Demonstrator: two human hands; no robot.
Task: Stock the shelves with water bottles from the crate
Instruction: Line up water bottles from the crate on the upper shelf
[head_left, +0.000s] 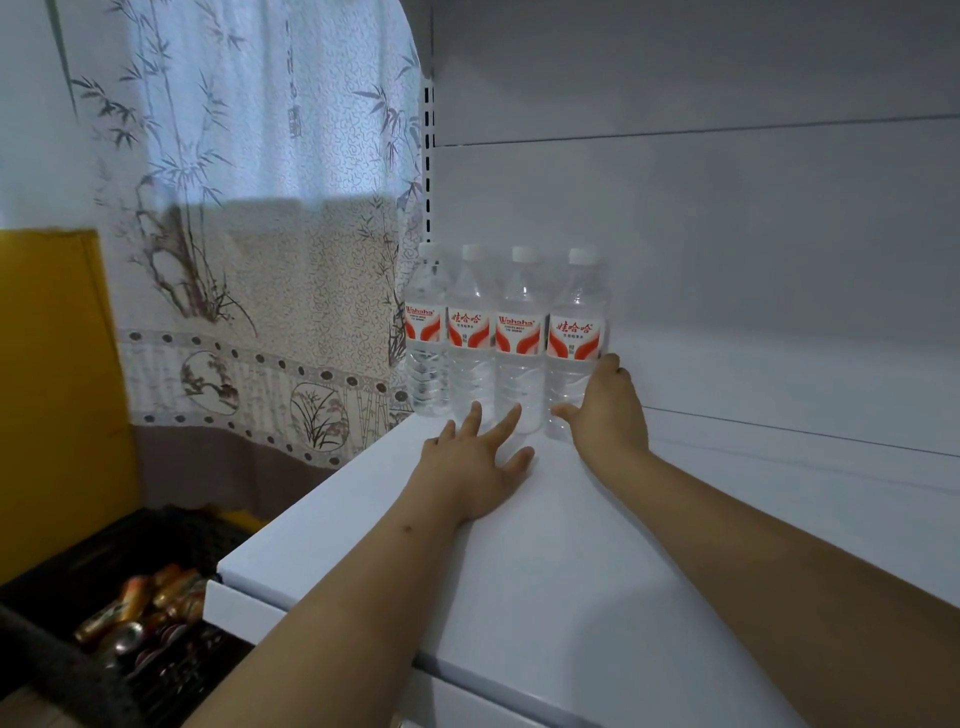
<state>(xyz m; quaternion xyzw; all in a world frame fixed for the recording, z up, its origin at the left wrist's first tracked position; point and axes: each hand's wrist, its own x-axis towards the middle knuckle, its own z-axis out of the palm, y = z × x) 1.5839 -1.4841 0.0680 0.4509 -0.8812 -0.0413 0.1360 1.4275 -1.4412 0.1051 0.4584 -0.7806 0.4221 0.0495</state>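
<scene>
Four Wahaha water bottles (506, 338) upright in a row at the back-left corner of the white shelf (597, 545), caps up, labels facing out, touching side to side. Leftmost one flush with the slotted upright (428, 171).

Right hand (605, 410) wrapped around the lower body of the end bottle (575, 343), the one farthest from the upright: thumb on the front, fingers behind. Grasping, not clenched hard as far as can be judged. Left hand (475, 467) spread flat on the shelf, just in front of the middle bottles, fingertips near their bases, holding nothing.

Step in hand, by judgement: seating the end bottle into the row.

To do it well:
- Slide, don't lift; base flat on the shelf.
- Push toward the upright until the bodies touch, no gap.
- Light squeeze only; thin plastic will likely dent.
- Use the flat left hand as a stop so the front edges line up.
- Turn the label forward before letting go.

Black crate (104, 613) below the shelf, on the upright's side. Contents look brownish, blurred; cannot tell what they are. Rest of the shelf away from the upright still to fill.
</scene>
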